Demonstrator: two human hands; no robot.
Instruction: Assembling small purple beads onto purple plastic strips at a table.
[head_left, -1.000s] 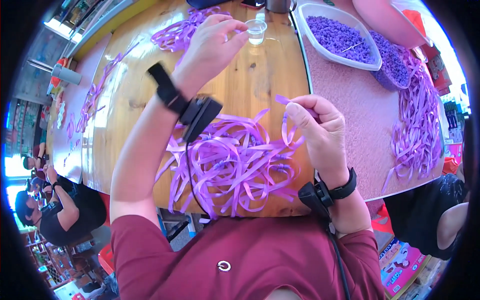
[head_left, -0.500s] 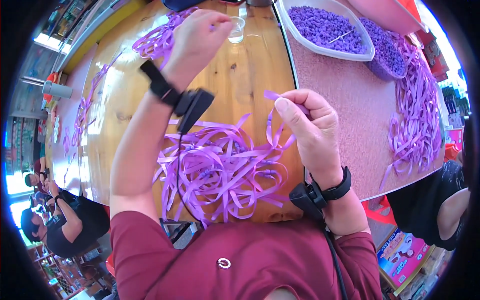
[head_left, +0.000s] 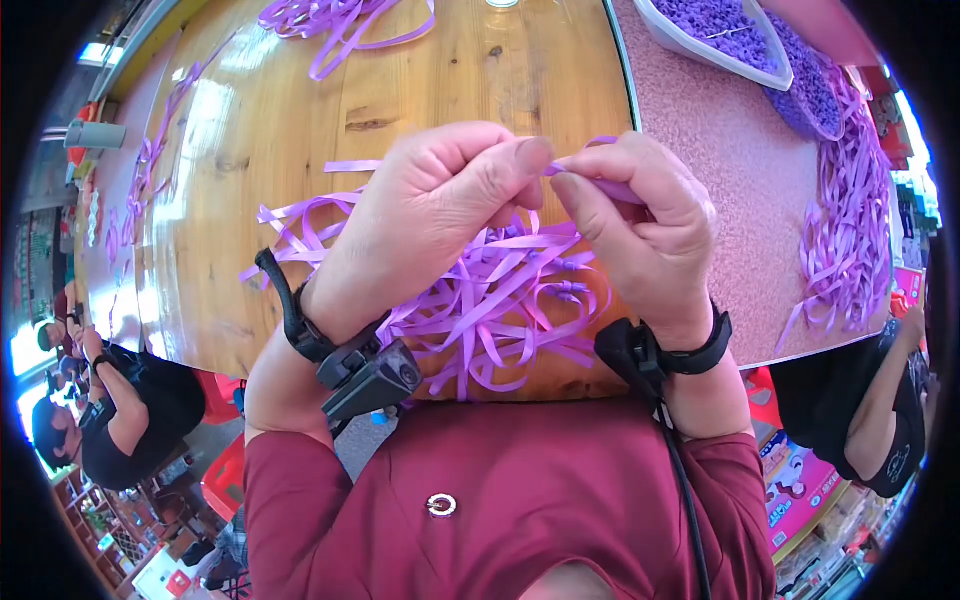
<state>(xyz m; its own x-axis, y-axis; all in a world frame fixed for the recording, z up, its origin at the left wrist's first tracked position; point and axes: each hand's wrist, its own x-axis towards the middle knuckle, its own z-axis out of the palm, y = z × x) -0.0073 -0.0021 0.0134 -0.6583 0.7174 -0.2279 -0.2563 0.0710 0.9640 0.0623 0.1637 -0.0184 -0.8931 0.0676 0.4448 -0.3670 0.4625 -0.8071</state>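
The left hand (head_left: 440,215) and the right hand (head_left: 640,225) pinched one purple ribbon (head_left: 600,185) between their fingertips, above the wooden table (head_left: 300,130). A big pile of ribbons (head_left: 500,310) lay below, probably waiting. The tray of purple bits (head_left: 715,30) looked quite full.

A narrow purple ribbon strip (head_left: 600,185) is pinched at its near end between the two hands, raised just above the bench — thin, flat and glossy. Most of its length is hidden behind the right hand; a short curl shows above the knuckles. Below it lies a loose pile of purple ribbons (head_left: 490,300), many strips of the same kind, looped and crossed over one another near the front edge of the bench — some seem to carry small knots.
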